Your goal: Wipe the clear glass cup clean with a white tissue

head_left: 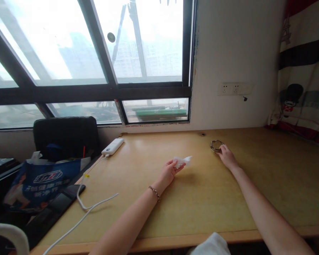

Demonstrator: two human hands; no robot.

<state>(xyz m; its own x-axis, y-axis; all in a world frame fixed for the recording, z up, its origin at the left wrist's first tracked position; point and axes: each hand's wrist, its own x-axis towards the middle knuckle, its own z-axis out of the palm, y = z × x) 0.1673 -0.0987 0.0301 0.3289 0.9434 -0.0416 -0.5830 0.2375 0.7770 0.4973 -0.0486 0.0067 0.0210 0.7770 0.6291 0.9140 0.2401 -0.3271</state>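
Observation:
My left hand [170,171], with a beaded bracelet [155,193] at the wrist, holds a crumpled white tissue [183,162] between thumb and fingers, above the middle of the wooden table [138,223]. Farther right and back, my right hand [228,157] grips the near right edge of a small round object with a dark, faceted rim [217,145], which looks like a glass dish or ashtray. The two hands are apart, and the tissue does not touch the round object.
A white power bank [113,146] lies at the table's back left, with a white cable [81,216] running forward. Left of the table are a black chair [66,132] and a blue bag [42,184]. A window, wall sockets [230,89] and a curtain [305,81] stand behind.

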